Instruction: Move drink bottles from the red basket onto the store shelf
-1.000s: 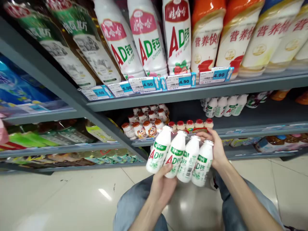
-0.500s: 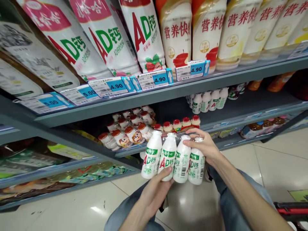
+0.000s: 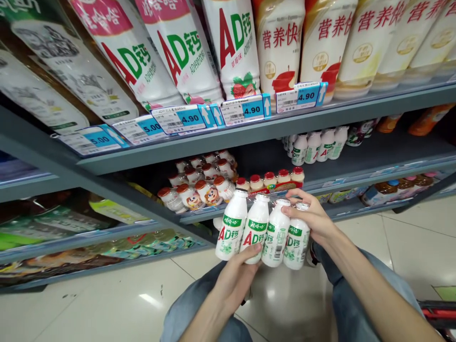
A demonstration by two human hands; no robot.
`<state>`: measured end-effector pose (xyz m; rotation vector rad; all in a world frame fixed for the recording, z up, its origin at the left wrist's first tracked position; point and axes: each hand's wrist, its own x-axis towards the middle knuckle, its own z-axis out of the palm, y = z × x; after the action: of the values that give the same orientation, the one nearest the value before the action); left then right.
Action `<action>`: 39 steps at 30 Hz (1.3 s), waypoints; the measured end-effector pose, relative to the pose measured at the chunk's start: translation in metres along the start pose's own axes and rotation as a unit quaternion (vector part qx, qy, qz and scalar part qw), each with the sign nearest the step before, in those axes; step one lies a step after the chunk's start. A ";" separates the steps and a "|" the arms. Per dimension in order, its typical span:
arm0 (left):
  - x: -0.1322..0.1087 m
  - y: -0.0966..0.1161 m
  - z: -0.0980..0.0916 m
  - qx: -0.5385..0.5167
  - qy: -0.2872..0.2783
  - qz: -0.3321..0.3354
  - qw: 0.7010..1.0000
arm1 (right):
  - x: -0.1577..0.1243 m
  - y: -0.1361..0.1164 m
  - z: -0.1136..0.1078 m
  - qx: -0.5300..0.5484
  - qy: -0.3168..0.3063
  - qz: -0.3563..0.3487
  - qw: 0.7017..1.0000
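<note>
Both hands hold a wrapped pack of small white milk drink bottles with green bands and dark or pale caps, upright and slightly tilted. My left hand grips it from below, its thumb pressed on the front of the second bottle. My right hand is closed at the upper right side, fingers over the tops of the right-hand bottles. Just behind the pack, on the shelf, sit a row of red-capped small bottles and a wrapped pack of cartoon-faced bottles.
A grey shelf edge with price tags runs above the hands, bearing large white bottles. More small white bottles stand deeper on the lower shelf. The tiled floor and a red-and-black bar lie below.
The shelves have shifted right and slightly up in view as the camera moved. Both hands keep the same hold on the bottle pack, which sits slightly further right in view.
</note>
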<state>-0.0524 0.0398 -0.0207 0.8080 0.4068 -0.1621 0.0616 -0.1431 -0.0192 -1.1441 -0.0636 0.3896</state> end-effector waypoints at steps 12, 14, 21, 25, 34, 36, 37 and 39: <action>0.001 -0.001 -0.001 -0.025 0.013 -0.024 0.999 | -0.001 -0.003 0.004 -0.076 0.032 -0.005 0.997; 0.002 -0.001 -0.002 -0.026 0.022 -0.029 0.999 | -0.001 -0.005 0.004 -0.100 0.033 0.010 0.994; 0.003 -0.005 -0.002 -0.013 0.048 -0.036 0.998 | -0.001 -0.005 -0.002 -0.158 0.015 0.019 0.987; 0.003 -0.007 -0.002 0.001 0.044 -0.028 0.999 | 0.000 -0.004 -0.007 -0.136 -0.002 0.016 0.991; 0.000 -0.011 -0.001 0.041 0.031 0.013 0.999 | -0.003 -0.006 -0.016 -0.093 -0.048 -0.009 0.994; -0.002 -0.013 -0.001 0.051 0.032 0.034 0.998 | -0.003 -0.006 -0.013 -0.075 -0.041 -0.009 0.996; -0.003 -0.014 -0.001 0.060 0.034 0.046 0.997 | -0.003 -0.007 -0.010 -0.059 -0.034 -0.013 0.998; -0.005 -0.015 -0.001 0.087 0.031 0.061 0.994 | -0.001 -0.007 -0.004 -0.006 0.001 -0.033 0.999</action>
<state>-0.0613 0.0302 -0.0295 1.0093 0.4041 -0.0592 0.0633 -0.1496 -0.0142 -1.1520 -0.1030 0.3298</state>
